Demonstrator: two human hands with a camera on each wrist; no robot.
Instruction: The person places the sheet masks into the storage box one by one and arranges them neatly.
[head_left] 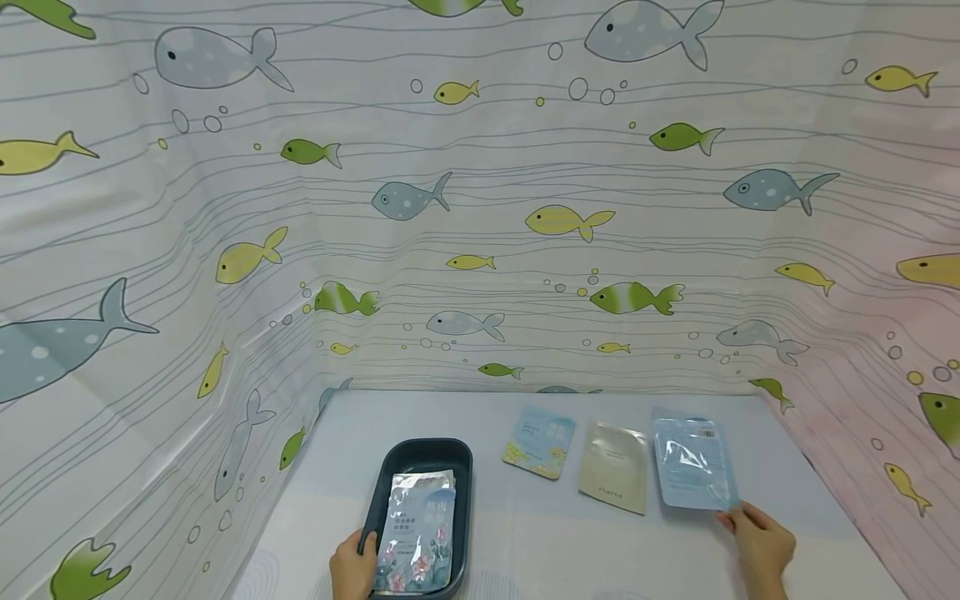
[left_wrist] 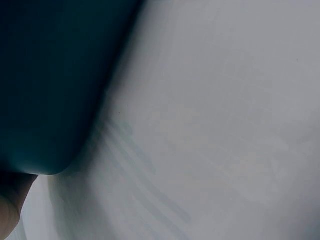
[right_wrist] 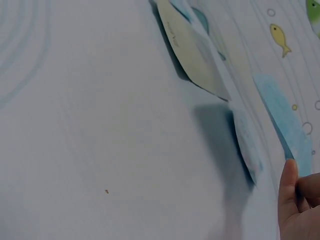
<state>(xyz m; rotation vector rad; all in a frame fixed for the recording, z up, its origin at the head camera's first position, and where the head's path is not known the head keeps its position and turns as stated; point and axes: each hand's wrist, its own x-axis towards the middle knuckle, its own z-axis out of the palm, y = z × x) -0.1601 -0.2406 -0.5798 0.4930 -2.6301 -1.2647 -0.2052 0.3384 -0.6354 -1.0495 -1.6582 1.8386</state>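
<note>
My left hand [head_left: 352, 567] grips the left rim of a dark blue tray [head_left: 465, 517]. Inside it lies a silvery-blue sachet with pink flowers [head_left: 415, 537], over another silver one whose top edge shows. The left wrist view has only the tray's dark side [left_wrist: 50, 90] and a bit of the hand [left_wrist: 9, 207]. My right hand [head_left: 761, 542] pinches the near right corner of a light blue sachet [head_left: 693, 467]. In the right wrist view, thumb and finger hold a blue packet [right_wrist: 287, 122]; a pale blue piece [right_wrist: 245, 142] beside it casts a shadow, and I cannot tell whether they are one.
Left of the blue sachet lies a beige sachet [head_left: 615, 467], then a light blue one with yellow flowers [head_left: 540, 442]. All are on a white table [head_left: 555, 550]. Fish-printed sheeting [head_left: 510, 250] walls the back and both sides.
</note>
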